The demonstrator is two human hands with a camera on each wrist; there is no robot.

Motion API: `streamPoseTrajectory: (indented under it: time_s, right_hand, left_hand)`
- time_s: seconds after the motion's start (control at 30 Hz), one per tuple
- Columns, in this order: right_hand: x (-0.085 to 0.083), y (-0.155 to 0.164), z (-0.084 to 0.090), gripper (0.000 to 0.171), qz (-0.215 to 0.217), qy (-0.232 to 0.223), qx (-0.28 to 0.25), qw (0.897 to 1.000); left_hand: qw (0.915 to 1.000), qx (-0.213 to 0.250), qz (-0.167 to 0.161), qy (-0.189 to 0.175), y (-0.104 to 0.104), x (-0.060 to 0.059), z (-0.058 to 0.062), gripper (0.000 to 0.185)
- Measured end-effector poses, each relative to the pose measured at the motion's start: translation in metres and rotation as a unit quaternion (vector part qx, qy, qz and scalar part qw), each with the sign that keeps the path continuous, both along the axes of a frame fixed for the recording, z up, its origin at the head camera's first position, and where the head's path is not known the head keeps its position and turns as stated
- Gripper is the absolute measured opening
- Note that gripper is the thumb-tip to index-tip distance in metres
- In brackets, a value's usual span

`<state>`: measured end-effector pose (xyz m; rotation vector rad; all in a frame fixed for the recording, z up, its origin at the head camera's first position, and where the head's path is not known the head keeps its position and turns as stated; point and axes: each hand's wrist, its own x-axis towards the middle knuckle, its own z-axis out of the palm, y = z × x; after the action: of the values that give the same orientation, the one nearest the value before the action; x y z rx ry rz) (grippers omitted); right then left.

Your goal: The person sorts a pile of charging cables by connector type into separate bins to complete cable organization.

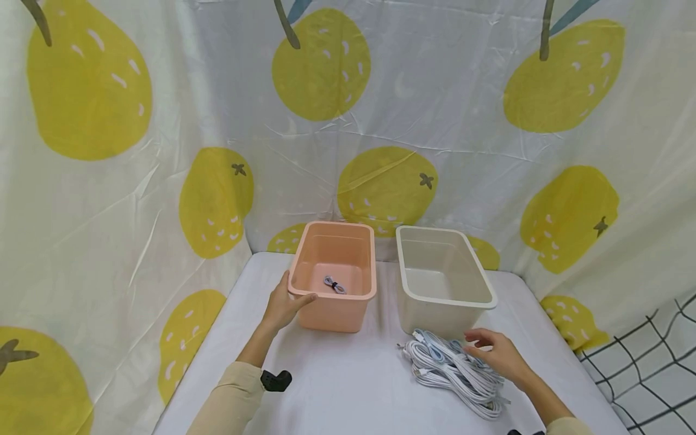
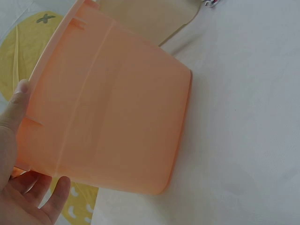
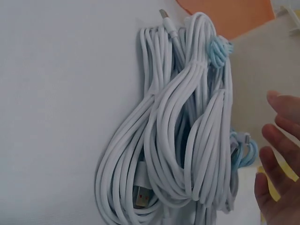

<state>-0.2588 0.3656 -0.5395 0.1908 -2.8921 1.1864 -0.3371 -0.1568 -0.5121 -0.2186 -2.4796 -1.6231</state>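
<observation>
My left hand (image 1: 281, 307) holds the near left corner of a peach plastic bin (image 1: 333, 314), its thumb on the rim and its fingers at the outside wall. A small bundled cable (image 1: 334, 284) with a dark tie lies on that bin's floor. Beside a pile of coiled white USB cables (image 1: 457, 374) hovers my right hand (image 1: 497, 353), fingers loosely bent and nothing in them. Two light blue cable bundles show on the pile: one tight knot (image 3: 218, 51), and another blue coil (image 3: 246, 152) nearest the right fingertips in the right wrist view.
A cream plastic bin (image 1: 446, 300) stands right of the peach one, just behind the cables. All this sits on a white-covered table (image 1: 337, 386). A fruit-print curtain (image 1: 467, 175) hangs behind and at the sides. Dark wire grid (image 1: 647, 368) is at the lower right.
</observation>
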Motion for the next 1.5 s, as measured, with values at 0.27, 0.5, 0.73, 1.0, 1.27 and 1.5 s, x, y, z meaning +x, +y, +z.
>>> streamPoseTrajectory:
  time_s: [0.27,0.5,0.73,1.0,1.27,1.5]
  right_hand:
    - [-0.002,0.011,-0.015,0.049,-0.012,-0.001,0.036,0.999]
    - [-0.001,0.013,-0.03,0.036,0.003,0.033,0.082,0.996]
    - [-0.001,0.012,-0.033,0.027,-0.012,0.052,0.094,0.994]
    - [0.0,0.012,-0.03,0.029,-0.033,0.02,0.072,0.997]
    - [0.003,0.011,-0.018,0.032,-0.028,-0.001,0.025,0.999]
    - [0.002,0.005,-0.011,0.031,-0.021,0.004,-0.001,1.0]
  left_hand:
    - [0.9998,0.01,-0.004,0.017,0.001,-0.005,0.0,0.105]
    - [0.9998,0.017,-0.009,0.008,0.004,-0.001,0.0,0.108]
    - [0.9999,0.008,-0.006,0.01,0.004,0.0,-0.001,0.109]
    - [0.9999,0.007,-0.008,0.01,0.002,-0.001,-0.001,0.11]
    - [1.0,-0.004,0.003,-0.003,0.0,0.002,0.001,0.113]
    - [1.0,-0.008,0.001,0.0,-0.001,0.003,0.002,0.113]
